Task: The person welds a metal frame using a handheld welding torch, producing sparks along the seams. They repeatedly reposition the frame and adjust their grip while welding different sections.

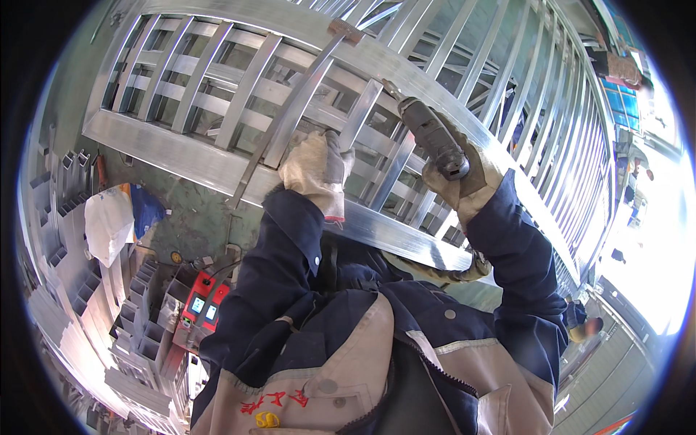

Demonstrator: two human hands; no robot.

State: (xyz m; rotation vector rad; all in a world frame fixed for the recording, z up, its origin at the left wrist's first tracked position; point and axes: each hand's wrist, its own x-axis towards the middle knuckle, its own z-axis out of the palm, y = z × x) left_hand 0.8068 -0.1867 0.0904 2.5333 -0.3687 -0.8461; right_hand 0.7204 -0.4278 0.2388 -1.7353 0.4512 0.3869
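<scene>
A silvery metal frame (167,141), built of rails and crossing slats, lies in front of me. My left hand (317,172), in a pale work glove, is closed around the lower end of a short metal slat (360,112) within the frame. In my gloved right hand (467,177) is a dark grey hand-held power tool (431,134) with a narrow metal nose. Its tip lies by the far rail, close to the slat's upper end. Left of my left hand, a long thin bar (279,127) with a rusty head crosses the frame.
More barred metal frames (558,109) extend to the right. At lower left are a red machine (199,308) with two small displays, stacked metal profiles (94,304) and a white sack (109,225). Another person (580,322) is at the far right.
</scene>
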